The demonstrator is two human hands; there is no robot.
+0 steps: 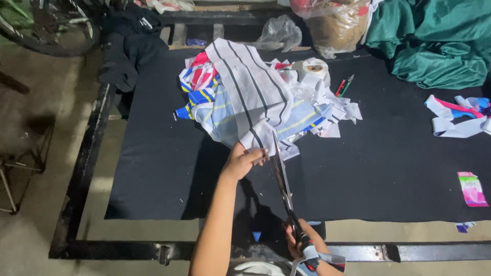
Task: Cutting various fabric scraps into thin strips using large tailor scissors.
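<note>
My left hand point(241, 161) pinches the near edge of a white fabric piece with dark stripes point(251, 89), lifting it off a heap of striped and coloured fabric scraps point(215, 110). My right hand point(302, 243) grips the handles of long metal scissors point(282, 184). The blades point away from me and meet the fabric edge just right of my left fingers. The heap lies on a black cloth-covered table point(399, 163).
A tape roll point(314, 67), red and green pens point(344, 86), green cloth point(434, 41), plastic bags point(280, 31), dark clothing point(128, 46), more fabric strips point(460, 117) and a pink packet point(471, 189) lie around. A metal table frame point(87, 153) borders the left and near edges.
</note>
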